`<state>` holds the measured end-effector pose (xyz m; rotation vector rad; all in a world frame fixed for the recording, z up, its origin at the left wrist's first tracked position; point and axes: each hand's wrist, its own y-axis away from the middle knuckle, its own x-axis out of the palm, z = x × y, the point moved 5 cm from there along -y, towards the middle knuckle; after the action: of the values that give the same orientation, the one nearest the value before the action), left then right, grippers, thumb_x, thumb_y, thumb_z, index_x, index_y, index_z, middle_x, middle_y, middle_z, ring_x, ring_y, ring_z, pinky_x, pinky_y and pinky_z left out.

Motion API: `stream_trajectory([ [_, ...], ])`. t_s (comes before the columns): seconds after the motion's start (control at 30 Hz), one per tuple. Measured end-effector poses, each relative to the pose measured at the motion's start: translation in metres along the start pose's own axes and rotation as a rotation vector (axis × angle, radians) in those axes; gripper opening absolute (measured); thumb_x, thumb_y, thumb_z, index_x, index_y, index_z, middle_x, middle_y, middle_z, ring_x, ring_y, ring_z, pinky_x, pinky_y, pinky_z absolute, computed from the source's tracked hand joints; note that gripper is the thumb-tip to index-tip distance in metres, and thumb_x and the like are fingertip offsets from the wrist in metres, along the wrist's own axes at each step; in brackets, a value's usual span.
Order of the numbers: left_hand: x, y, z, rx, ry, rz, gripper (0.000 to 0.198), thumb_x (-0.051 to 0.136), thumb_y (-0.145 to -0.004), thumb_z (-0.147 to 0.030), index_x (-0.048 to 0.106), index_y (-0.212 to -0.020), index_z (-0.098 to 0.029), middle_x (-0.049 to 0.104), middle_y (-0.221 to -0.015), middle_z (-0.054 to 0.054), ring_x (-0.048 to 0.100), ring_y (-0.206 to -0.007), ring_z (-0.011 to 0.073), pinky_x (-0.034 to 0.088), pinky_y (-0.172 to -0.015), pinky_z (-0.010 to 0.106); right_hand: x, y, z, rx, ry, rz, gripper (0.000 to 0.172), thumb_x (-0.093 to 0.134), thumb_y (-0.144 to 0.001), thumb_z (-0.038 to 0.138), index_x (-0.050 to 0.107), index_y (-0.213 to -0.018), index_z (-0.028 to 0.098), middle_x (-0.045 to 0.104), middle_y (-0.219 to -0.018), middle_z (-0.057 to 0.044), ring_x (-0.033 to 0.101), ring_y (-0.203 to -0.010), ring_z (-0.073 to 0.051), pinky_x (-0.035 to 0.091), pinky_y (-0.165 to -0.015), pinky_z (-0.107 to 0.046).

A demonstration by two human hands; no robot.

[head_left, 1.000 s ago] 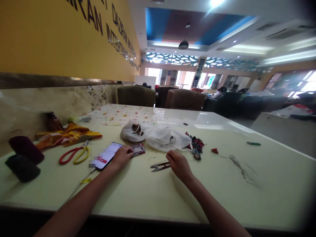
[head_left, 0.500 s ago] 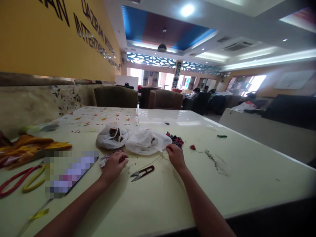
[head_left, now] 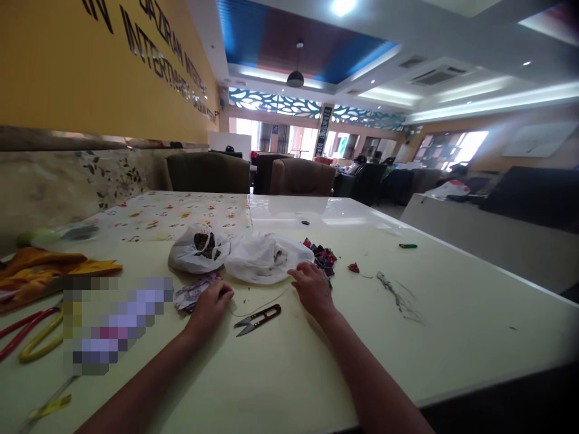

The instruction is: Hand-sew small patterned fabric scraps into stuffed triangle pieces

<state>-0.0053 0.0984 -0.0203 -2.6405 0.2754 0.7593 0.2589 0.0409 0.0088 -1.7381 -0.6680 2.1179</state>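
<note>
My left hand (head_left: 211,305) rests on the table with its fingers curled closed beside patterned fabric scraps (head_left: 192,293); what lies between the fingertips is hidden. My right hand (head_left: 313,289) is bent down in front of a white plastic bag (head_left: 257,260), fingertips together at the end of a thin thread (head_left: 266,302). That thread curves across the table toward my left hand. Between the hands lies a pair of thread snips (head_left: 259,319), blades pointing left. Behind my right hand is a heap of dark red and blue fabric pieces (head_left: 322,256).
A second white bag (head_left: 192,256) holds small dark bits. At left are red- and yellow-handled scissors (head_left: 43,346), a blurred-out flat object (head_left: 122,328) and orange cloth (head_left: 49,268). To the right lie a small red piece (head_left: 353,267), tangled threads (head_left: 393,292) and a green item (head_left: 408,246).
My right hand has moved a little left and turned, its fingers lower over the thread. My left hand has curled its fingers in more. The view has shifted slightly.
</note>
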Motion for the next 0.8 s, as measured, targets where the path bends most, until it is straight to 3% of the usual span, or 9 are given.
stream_trajectory([
  [0.07,-0.002,0.002,0.002,-0.119,0.221,-0.007,0.023,0.059,-0.079,-0.041,0.059,-0.077,-0.019,0.062,-0.075,0.003,0.054,-0.068,0.0185,0.041,-0.063,0.030,0.009,-0.002,0.009,-0.052,0.035,0.077,0.019,0.058,-0.083,0.010,0.072,-0.093,0.020,0.064,-0.119,-0.013,0.054,-0.106,-0.027,0.041,-0.089,-0.038],
  [0.17,-0.003,0.005,0.007,-0.326,0.683,-0.035,0.032,0.070,-0.073,-0.044,0.057,-0.083,-0.017,0.066,-0.079,0.003,0.054,-0.062,0.0133,0.040,-0.054,0.024,0.011,-0.003,0.011,-0.038,-0.012,0.071,0.019,0.052,-0.087,0.011,0.067,-0.079,0.019,0.068,-0.110,-0.012,0.056,-0.101,-0.025,0.043,-0.085,-0.035],
  [0.33,-0.012,0.001,0.008,-0.420,1.171,-0.117,0.028,0.080,-0.069,-0.022,0.054,-0.078,-0.016,0.056,-0.065,-0.003,0.051,-0.055,0.0066,0.043,-0.051,0.016,0.002,0.003,-0.011,0.171,-0.517,-0.017,0.019,0.048,-0.090,0.023,0.061,-0.076,0.020,0.066,-0.072,-0.004,0.058,-0.067,-0.017,0.043,-0.064,-0.026],
  [0.4,-0.017,-0.001,0.006,-0.392,1.268,-0.130,0.024,0.077,-0.072,-0.016,0.053,-0.075,-0.015,0.053,-0.062,-0.004,0.049,-0.052,0.0056,0.041,-0.047,0.014,0.001,0.005,-0.015,0.199,-0.589,-0.015,0.019,0.049,-0.088,0.025,0.061,-0.076,0.019,0.065,-0.071,-0.003,0.055,-0.062,-0.016,0.042,-0.061,-0.026],
  [0.47,-0.021,-0.002,0.003,-0.371,1.323,-0.135,0.022,0.075,-0.073,-0.012,0.053,-0.076,-0.015,0.052,-0.062,-0.004,0.048,-0.051,0.0055,0.040,-0.046,0.015,0.002,0.004,-0.012,0.172,-0.593,-0.008,0.014,0.053,-0.085,0.024,0.065,-0.084,0.018,0.069,-0.087,-0.006,0.058,-0.071,-0.017,0.043,-0.066,-0.027],
  [0.57,-0.023,-0.002,-0.001,-0.343,1.353,-0.120,0.022,0.073,-0.073,-0.009,0.052,-0.075,-0.015,0.051,-0.062,-0.004,0.047,-0.051,0.0053,0.041,-0.046,0.015,0.012,-0.001,0.001,0.109,-0.560,0.071,0.026,0.058,-0.078,0.019,0.069,-0.101,0.021,0.069,-0.109,-0.008,0.062,-0.086,-0.019,0.044,-0.075,-0.028],
  [0.67,-0.028,-0.003,-0.003,-0.306,1.361,-0.137,0.022,0.071,-0.075,-0.010,0.051,-0.074,-0.016,0.049,-0.059,-0.005,0.045,-0.049,0.0052,0.039,-0.045,0.015,0.018,-0.004,0.002,0.134,-0.551,0.129,0.012,0.060,-0.076,0.020,0.071,-0.080,0.019,0.070,-0.081,-0.005,0.060,-0.075,-0.019,0.042,-0.071,-0.028],
  [0.73,-0.035,-0.005,0.000,-0.296,1.349,-0.191,0.020,0.069,-0.076,-0.009,0.050,-0.073,-0.017,0.047,-0.057,-0.006,0.044,-0.048,0.0051,0.038,-0.044,0.014,0.013,-0.003,-0.007,0.167,-0.575,0.112,0.015,0.058,-0.079,0.025,0.068,-0.070,0.018,0.066,-0.068,-0.003,0.058,-0.067,-0.017,0.041,-0.067,-0.027],
  [0.8,-0.042,-0.007,0.004,-0.303,1.320,-0.255,0.020,0.066,-0.076,-0.007,0.050,-0.073,-0.017,0.047,-0.056,-0.006,0.043,-0.046,0.0050,0.037,-0.043,0.014,0.002,-0.001,-0.020,0.200,-0.604,0.080,0.020,0.057,-0.082,0.031,0.069,-0.073,0.017,0.065,-0.067,-0.003,0.056,-0.065,-0.016,0.041,-0.063,-0.026],
])
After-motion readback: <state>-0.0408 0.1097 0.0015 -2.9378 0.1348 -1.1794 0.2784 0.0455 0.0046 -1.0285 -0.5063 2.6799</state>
